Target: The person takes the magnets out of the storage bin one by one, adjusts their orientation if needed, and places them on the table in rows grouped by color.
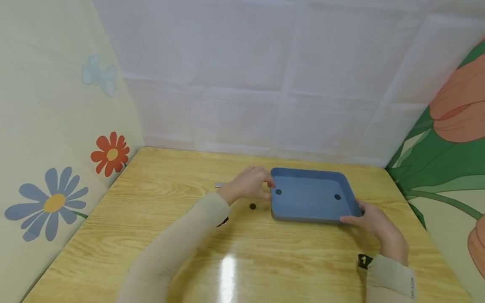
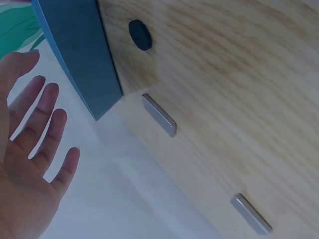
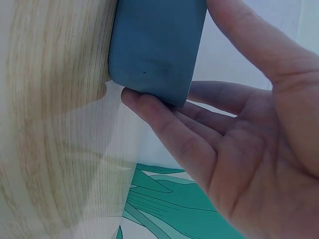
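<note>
A shallow blue tray [image 1: 308, 208] lies at the right half of the table, with a small dark disc [image 1: 278, 192] near its left side and another dark disc [image 1: 337, 197] toward its right. My right hand [image 1: 379, 225] grips the tray's front right corner, thumb over the rim and fingers along the outer wall [image 3: 154, 50]. Beside the tray's left edge is my left hand [image 1: 250, 185], its fingers loosely bent and holding nothing; the left wrist view shows them apart from the tray wall [image 2: 77, 50]. A third dark disc [image 1: 252, 206] rests on the table below this hand.
Two small silver bars, one nearer the tray [image 2: 159, 115] and one farther off [image 2: 251, 214], lie on the wooden table [image 1: 182, 261]. A white cloth [image 1: 235, 118] hangs behind the table's far edge. Flower-printed panels [image 1: 45, 126] stand at both sides.
</note>
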Demonstrator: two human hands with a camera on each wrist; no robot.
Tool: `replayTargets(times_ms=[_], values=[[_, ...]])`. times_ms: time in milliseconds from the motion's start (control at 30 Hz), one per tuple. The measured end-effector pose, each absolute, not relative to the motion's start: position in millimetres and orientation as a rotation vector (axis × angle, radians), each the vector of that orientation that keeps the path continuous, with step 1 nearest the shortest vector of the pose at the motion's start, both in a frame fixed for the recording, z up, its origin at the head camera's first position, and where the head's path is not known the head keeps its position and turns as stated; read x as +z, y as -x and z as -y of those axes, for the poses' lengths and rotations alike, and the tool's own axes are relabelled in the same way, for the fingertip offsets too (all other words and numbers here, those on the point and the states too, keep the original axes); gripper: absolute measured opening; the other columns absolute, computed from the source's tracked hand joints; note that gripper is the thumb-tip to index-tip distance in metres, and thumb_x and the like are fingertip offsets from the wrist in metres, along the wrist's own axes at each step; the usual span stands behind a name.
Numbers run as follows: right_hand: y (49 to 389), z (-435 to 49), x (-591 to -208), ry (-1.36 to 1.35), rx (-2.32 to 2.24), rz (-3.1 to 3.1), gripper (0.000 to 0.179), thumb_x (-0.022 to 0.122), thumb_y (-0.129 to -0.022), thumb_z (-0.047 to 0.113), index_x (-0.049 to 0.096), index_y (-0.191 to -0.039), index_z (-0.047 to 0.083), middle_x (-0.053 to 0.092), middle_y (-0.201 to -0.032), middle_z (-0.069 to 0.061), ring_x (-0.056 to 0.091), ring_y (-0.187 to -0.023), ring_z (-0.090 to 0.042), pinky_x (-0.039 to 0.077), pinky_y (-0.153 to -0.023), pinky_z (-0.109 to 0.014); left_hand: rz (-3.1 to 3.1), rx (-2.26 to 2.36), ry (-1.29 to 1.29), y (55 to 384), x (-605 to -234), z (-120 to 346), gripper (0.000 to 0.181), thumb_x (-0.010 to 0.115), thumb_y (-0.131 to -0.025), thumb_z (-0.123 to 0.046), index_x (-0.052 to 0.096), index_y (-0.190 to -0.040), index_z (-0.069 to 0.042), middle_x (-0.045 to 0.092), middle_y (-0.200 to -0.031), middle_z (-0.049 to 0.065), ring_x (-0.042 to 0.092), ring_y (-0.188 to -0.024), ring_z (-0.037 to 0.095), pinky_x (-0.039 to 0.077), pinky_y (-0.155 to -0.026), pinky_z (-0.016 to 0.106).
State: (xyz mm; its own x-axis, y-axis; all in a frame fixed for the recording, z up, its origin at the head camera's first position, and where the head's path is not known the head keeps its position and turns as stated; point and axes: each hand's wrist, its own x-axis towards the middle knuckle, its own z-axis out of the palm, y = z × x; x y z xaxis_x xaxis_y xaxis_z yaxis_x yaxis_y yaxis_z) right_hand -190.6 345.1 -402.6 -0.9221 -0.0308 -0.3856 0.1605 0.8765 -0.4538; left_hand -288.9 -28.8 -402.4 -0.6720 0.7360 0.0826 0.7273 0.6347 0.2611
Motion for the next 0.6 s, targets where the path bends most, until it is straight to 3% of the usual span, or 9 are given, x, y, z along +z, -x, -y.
replayTargets(times_ms=[300, 600], values=[[190.9, -345.6, -404.0, -0.089, -0.69, -2.677, 0.118, 0.067, -0.092, 0.064, 0.01, -0.159, -0.013, 0.02, -0.156, -0.047, 0.026, -0.143, -0.064, 0.034, -0.113, -0.073, -2.811, 0.347, -1.246, 297.9, -399.7, 11.1, 0.032, 0.077, -0.092, -0.036, 0.078, -0.119, -0.019, 0.073, -0.123, -0.003, 0.064, -0.12, 0.021, 0.044, -0.115, 0.05], [190.9, -345.6, -405.8, -0.099, -0.709, -2.679, 0.119, 0.068, -0.09, 0.065, 0.01, -0.159, -0.013, 0.021, -0.156, -0.047, 0.026, -0.143, -0.064, 0.033, -0.113, -0.072, -2.811, 0.343, -1.205, 305.8, -411.9, 0.9, 0.032, 0.078, -0.092, -0.036, 0.078, -0.12, -0.02, 0.074, -0.119, -0.005, 0.065, -0.115, 0.019, 0.045, -0.11, 0.047]])
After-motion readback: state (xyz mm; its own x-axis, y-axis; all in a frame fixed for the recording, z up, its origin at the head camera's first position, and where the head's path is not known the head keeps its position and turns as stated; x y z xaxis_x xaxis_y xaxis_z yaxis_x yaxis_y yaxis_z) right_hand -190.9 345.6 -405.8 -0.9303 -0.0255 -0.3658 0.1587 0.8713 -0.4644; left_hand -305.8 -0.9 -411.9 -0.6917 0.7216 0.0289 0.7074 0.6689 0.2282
